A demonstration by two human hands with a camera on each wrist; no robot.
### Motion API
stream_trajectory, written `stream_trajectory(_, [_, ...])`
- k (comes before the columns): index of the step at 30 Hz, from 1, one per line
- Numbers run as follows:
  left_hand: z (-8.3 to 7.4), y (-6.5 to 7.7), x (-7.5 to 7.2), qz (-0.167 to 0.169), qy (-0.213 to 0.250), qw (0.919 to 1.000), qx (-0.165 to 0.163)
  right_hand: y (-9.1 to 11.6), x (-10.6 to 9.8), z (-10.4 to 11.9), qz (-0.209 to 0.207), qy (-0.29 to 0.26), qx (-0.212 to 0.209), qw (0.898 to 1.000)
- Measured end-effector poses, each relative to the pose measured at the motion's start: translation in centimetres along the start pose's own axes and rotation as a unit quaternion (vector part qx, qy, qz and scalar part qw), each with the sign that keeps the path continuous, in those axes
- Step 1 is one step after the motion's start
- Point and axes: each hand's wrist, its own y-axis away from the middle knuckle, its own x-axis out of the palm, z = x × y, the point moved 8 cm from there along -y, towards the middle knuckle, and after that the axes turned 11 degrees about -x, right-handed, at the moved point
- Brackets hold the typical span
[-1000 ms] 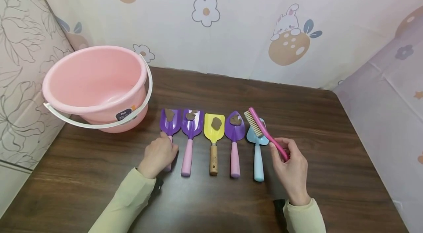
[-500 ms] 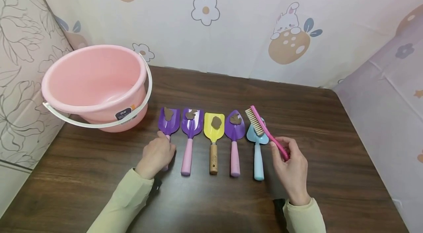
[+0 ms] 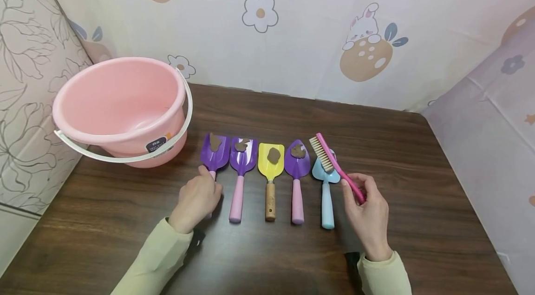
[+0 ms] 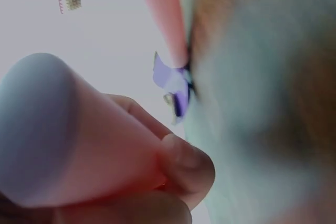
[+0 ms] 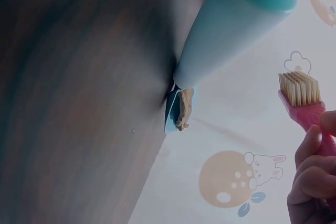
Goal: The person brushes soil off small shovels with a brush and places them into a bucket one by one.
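Note:
My left hand grips the pink handle of the leftmost purple hand trowel, which carries a brown clump on its blade. In the left wrist view, fingers curl around that thick pink handle. My right hand holds a pink brush by its handle, pinched between thumb and fingers. The bristles are pale. In the head view the brush overlaps the light blue trowel, whose blade bears a brown clump in the right wrist view.
Between the hands lie a purple square trowel, a yellow trowel with a wooden handle and a purple pointed trowel, each with a brown clump. A pink bucket with a white handle stands back left. Patterned walls border the dark wooden table.
My left hand has shifted slightly left with its trowel, whose blade has tipped and risen a little. The brush in my right hand stays nearly still.

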Motion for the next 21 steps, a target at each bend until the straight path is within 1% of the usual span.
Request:
stream_trajectory(5, [-0.8, 1.2, -0.8, -0.029, 0.000, 0.9991, 0.033, 0.0, -0.2, 0.2, -0.004, 0.001, 0.003, 1.000])
stream_trajectory(8, [-1.4, 1.9, -1.0, -0.027, 0.003, 0.9988, 0.041, 0.0, -0.2, 0.3, -0.005, -0.001, 0.000, 1.000])
stream_trajectory(12, [-2.2, 2.9, -1.2, -0.033, 0.006, 0.9979, 0.055, 0.0, -0.3, 0.5, -0.005, -0.003, -0.004, 1.000])
stream_trajectory(18, [-3.3, 4.3, -1.6, -0.057, 0.005, 0.9944, 0.089, 0.0, -0.4, 1.2, -0.014, -0.014, -0.023, 1.000])
stream_trajectory(21, [-3.8, 4.8, -1.7, -0.067, 0.003, 0.9925, 0.102, -0.1, -0.4, 1.5, -0.013, -0.020, -0.031, 0.999])
